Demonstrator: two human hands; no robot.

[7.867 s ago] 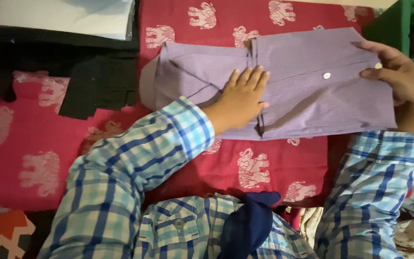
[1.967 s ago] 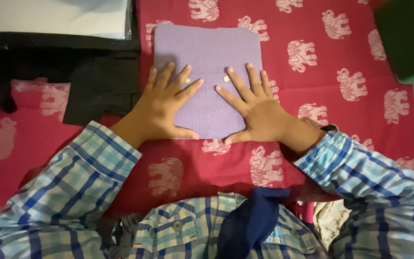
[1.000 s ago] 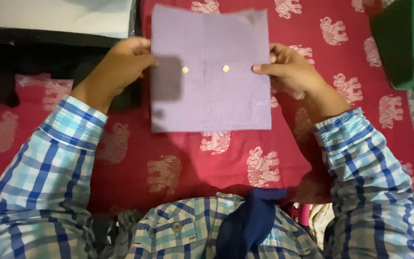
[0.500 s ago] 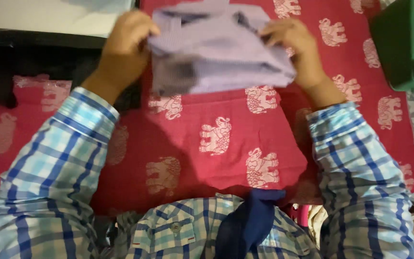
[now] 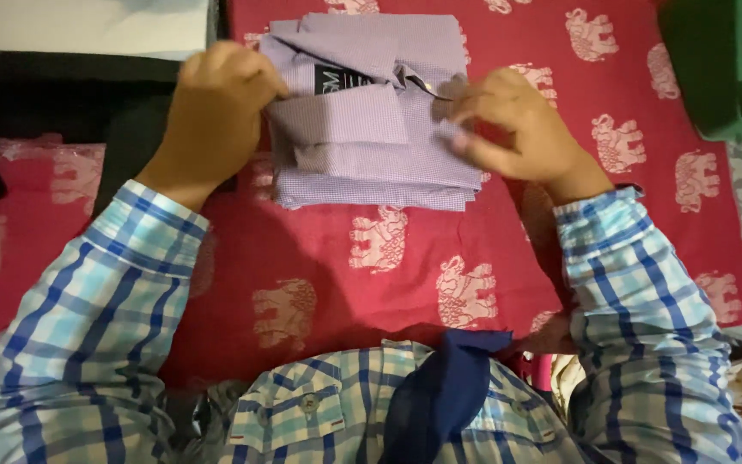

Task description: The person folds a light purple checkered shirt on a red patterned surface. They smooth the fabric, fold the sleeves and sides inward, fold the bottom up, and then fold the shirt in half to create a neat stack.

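Two hands are pinching the folded lilac shirt [image 5: 371,120] at its collar: left hand [image 5: 216,112], right hand [image 5: 508,129]; squaring the edges evenly looks wise.

Folded lilac shirt [image 5: 371,129], collar side up

It lay as a compact rectangle on the red elephant-print cloth [image 5: 319,258], collar spread, dark neck label showing, layered edges stacked along its near side.

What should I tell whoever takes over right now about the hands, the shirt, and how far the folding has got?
Left hand: gripping the left edge of the folded lilac shirt near the collar.
Right hand: fingers on the shirt's right side by the collar.
Shirt: compact rectangle, collar side up, on the red elephant-print cloth.
Done: folded and collar-up.
Left: probably just tidying the collar and setting it aside.
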